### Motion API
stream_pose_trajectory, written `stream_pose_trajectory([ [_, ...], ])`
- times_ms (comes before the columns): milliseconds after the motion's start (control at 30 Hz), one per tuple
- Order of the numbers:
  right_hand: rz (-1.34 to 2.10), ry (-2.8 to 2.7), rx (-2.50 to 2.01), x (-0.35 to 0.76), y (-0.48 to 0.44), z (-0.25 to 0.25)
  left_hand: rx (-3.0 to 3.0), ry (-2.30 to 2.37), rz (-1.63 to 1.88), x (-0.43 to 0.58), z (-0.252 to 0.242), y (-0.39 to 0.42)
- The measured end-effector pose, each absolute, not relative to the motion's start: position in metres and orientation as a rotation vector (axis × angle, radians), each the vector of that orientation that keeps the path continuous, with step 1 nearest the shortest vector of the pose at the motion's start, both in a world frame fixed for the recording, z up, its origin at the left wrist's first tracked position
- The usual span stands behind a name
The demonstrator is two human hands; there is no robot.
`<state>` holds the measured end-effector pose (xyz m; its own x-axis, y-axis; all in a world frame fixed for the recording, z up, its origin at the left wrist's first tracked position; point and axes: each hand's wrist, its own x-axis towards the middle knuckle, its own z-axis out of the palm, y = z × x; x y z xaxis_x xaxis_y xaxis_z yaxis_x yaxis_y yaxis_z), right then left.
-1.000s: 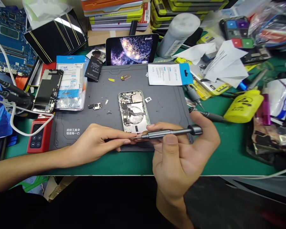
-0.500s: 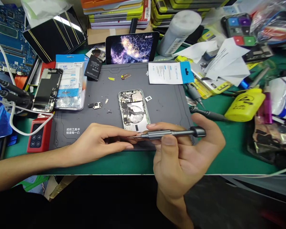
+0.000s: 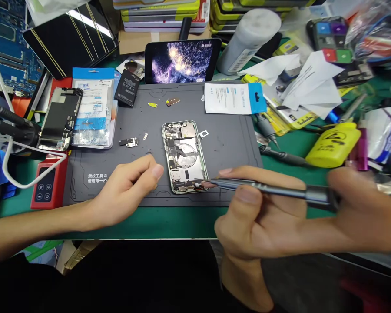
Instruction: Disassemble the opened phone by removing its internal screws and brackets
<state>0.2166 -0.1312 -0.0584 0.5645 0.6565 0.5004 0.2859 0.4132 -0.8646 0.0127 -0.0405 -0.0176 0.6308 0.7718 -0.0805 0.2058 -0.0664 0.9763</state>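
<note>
An opened phone body (image 3: 186,155) lies on the dark grey work mat (image 3: 140,169), its inner boards and a round coil bare. My right hand (image 3: 263,226) grips a slim dark screwdriver (image 3: 276,188). The driver's thin tip points left, over the lower part of the phone; whether it touches cannot be made out. Left of the phone, my left hand (image 3: 127,191) is closed with the thumb against the curled forefinger. Anything inside those fingers is hidden. A small metal bracket part (image 3: 129,142) and a card tray (image 3: 203,134) rest on the mat on either side of the phone.
Behind the mat stands a lit tablet (image 3: 182,61). A removed phone screen (image 3: 60,117), a black battery (image 3: 127,87) and a red control box (image 3: 48,182) are on the left. On the right are a yellow bottle (image 3: 332,143), a packet (image 3: 228,98) and more tools.
My hands have come apart: the left has drawn back left and curled closed, while the right has shifted right with the screwdriver. The phone's lower end is now uncovered.
</note>
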Motion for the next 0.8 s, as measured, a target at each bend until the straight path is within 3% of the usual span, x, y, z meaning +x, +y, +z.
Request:
stream_pose_trajectory([
  [67,-0.084,-1.277,-1.165,0.22,-0.126,-0.065,1.69,0.838,0.519,0.014,-0.015,-0.041],
  [133,-0.233,-1.427,-1.129,0.22,-0.119,-0.066,1.753,0.839,0.478,0.015,-0.012,-0.041],
  [800,-0.198,-1.591,-1.129,0.214,-0.11,-0.059,1.794,0.821,0.392,0.017,-0.01,-0.04],
])
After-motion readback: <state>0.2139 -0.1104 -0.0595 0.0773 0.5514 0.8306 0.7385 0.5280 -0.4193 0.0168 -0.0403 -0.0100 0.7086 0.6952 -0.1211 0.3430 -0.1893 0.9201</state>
